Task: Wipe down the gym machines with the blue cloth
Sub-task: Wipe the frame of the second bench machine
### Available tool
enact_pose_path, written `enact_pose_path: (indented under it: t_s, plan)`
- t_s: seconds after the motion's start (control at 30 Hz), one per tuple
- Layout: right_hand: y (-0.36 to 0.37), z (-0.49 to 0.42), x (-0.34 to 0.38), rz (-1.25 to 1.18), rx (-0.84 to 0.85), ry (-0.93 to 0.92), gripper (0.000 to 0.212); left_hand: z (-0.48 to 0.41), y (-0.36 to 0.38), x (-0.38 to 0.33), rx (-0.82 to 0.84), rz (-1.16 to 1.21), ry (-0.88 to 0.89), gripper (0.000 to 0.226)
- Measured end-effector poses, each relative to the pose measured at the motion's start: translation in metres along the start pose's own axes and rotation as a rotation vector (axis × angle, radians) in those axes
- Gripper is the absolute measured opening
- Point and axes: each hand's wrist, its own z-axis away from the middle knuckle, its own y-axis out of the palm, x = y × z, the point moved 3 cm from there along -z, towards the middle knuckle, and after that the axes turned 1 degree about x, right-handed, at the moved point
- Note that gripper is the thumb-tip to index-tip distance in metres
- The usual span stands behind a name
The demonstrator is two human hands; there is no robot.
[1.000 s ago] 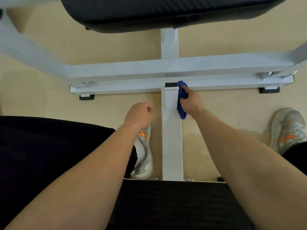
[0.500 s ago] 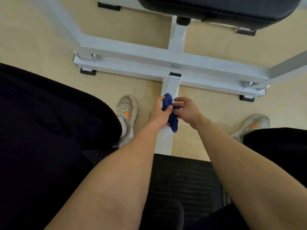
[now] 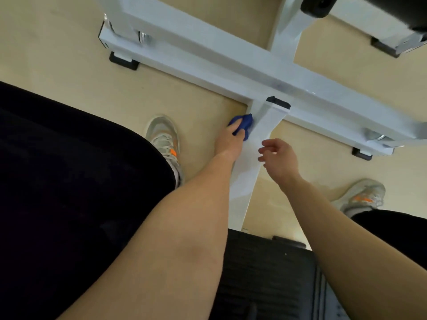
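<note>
One grip: your left hand (image 3: 227, 140) is clutching blue cloth (image 3: 241, 125), mid-frame.
Right hand (image 3: 277, 158): hovering slack, empty.
Risk: cloth skidding off white bar (image 3: 245, 181).

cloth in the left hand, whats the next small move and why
Probably drag the cloth back along the beam's left side, toward the body. The left hand holds it against that side right by the crossbar, so the beam's length lies behind it; the right hand hovers open, clear of the path.
</note>
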Motion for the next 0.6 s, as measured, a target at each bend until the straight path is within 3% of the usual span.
enact_pose_path:
  t_s: [0.23,0.33,0.6]
  plan:
    - [-0.02,0.001,-0.025,0.047,-0.024,0.095,0.027,-0.045,0.005,-0.036,0.006,-0.044,0.06,0.042]
    - [-0.019,0.004,-0.021,0.011,-0.004,0.126,0.029,-0.031,0.004,-0.015,0.005,-0.122,0.074,0.041]
    - [0.03,0.017,0.014,0.09,0.123,-0.047,0.027,0.008,-0.008,0.039,-0.002,-0.277,-0.028,0.037]
